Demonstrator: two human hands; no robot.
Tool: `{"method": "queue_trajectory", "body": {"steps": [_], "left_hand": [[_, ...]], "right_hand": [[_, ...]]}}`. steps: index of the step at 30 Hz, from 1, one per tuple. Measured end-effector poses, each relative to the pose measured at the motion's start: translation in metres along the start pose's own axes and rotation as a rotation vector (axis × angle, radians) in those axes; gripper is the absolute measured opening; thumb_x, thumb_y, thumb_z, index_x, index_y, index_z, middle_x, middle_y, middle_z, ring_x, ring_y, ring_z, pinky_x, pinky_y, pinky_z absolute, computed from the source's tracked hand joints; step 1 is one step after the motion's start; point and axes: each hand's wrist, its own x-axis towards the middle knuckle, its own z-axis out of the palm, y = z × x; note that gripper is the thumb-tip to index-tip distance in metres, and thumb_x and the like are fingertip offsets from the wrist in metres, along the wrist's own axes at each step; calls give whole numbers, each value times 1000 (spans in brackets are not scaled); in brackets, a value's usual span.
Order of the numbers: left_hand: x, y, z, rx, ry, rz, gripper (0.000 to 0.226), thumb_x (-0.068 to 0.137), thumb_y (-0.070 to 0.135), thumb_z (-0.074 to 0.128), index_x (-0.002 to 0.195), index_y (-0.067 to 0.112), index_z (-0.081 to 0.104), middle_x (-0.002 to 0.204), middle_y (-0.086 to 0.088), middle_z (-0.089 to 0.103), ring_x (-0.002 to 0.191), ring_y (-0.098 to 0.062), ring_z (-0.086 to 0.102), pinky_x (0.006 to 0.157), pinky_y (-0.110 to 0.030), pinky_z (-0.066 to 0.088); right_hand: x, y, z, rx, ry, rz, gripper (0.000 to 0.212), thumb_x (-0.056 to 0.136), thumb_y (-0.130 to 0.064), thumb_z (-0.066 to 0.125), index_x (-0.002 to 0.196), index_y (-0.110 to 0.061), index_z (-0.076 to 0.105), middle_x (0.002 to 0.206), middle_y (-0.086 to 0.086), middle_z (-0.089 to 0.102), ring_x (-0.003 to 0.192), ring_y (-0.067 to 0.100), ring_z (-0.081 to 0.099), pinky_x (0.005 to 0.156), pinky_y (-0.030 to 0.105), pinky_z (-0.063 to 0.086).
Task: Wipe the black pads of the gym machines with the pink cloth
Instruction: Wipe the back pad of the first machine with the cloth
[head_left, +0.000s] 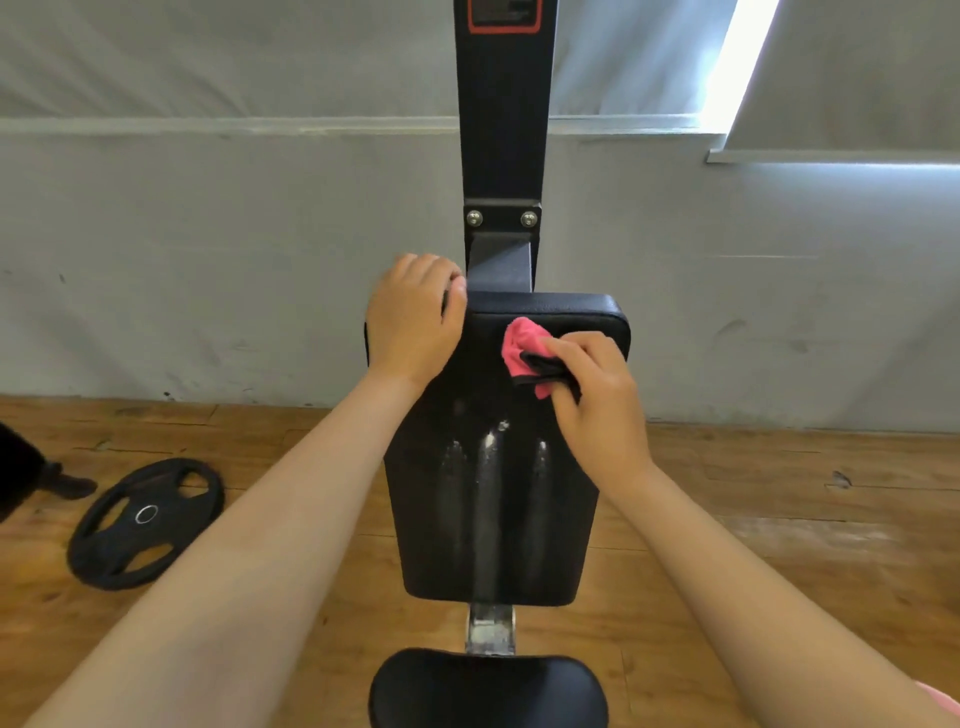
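Plainly, the right grip (597, 395) pinched the bunched pink cloth (522, 345) between thumb and curled fingers. It pressed the cloth against the upper right part of the black back pad (488, 493), just below the pad's top edge. A dark strip of the cloth showed beside the thumb. The left grip (413, 319) had its fingers curled over the pad's top left corner and held it there. Both forearms were bare and reached forward from the lower corners of the view. 3 pale shiny streaks ran down the middle of the pad. Below it a short metal bracket (491, 629) showed between it and the black seat pad (488, 691), which sat well apart from both grips. Above the back pad rose a dark upright post (504, 104), with 2 bolts (474, 218) on a plate near its foot. On the wooden floor (779, 519) to the left a black weight plate (145, 522) lay flat, near the grey wall (208, 234)
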Motion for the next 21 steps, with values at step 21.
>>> {"method": "queue_trajectory", "body": {"steps": [21], "left_hand": [[-20, -52, 16, 6, 82, -10, 37, 97, 31, 35, 97, 9, 65, 95, -10, 64, 85, -24, 59, 60, -25, 41]], "right_hand": [[-72, 10, 69, -255, -260, 35, 48, 69, 8, 72, 114, -8, 67, 105, 5, 65, 92, 21, 65, 69, 27, 56]]}}
